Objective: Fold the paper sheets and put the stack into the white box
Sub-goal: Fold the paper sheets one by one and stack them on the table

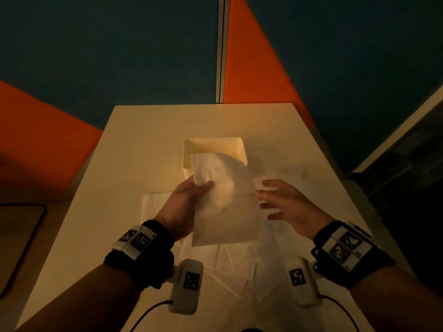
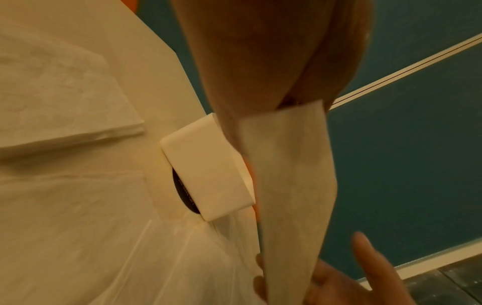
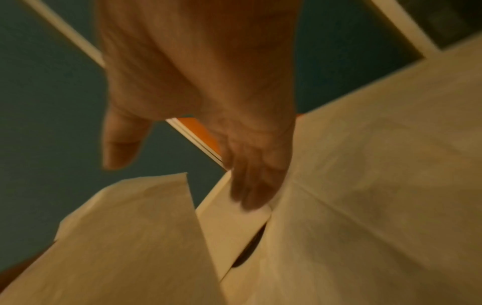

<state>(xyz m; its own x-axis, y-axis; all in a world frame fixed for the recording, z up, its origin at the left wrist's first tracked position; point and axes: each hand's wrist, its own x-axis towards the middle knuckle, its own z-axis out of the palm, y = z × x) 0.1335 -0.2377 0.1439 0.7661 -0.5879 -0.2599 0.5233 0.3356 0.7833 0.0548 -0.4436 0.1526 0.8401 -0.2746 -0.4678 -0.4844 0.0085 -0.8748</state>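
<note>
Dim yellow light falls on a pale flat table [image 1: 134, 149] with dark blue and orange wall panels [image 1: 259, 58] behind it.

Closest to the person, thin white paper sheets [image 1: 239, 271] lie spread flat on the table, some with fold lines in them. In the left wrist view a small pile of folded white sheets [image 2: 78, 123] sits on the table off to one side.

Just above the flat sheets, the left hand [image 1: 184, 207] holds a folded white paper stack [image 1: 225, 212] up off the table. Its thumb lies across the front of the stack and the fingers are behind it, so the stack is pinched between them. The stack is tilted, and its far end points toward the box.

The right hand [image 1: 285, 202] is just beside the right edge of the stack. Its fingers [image 1: 266, 195] are straight and spread apart, and they hold nothing. I cannot tell if the fingertips touch the paper. That hand looks a bit blurry.

A little farther away sits the small white cardboard box [image 1: 189, 149], open at the top. The far end of the held stack covers part of its opening in the head view. I cannot tell if the paper is inside yet. A dark round mark [image 2: 183, 192] shows on the side of the box near the table.
</note>
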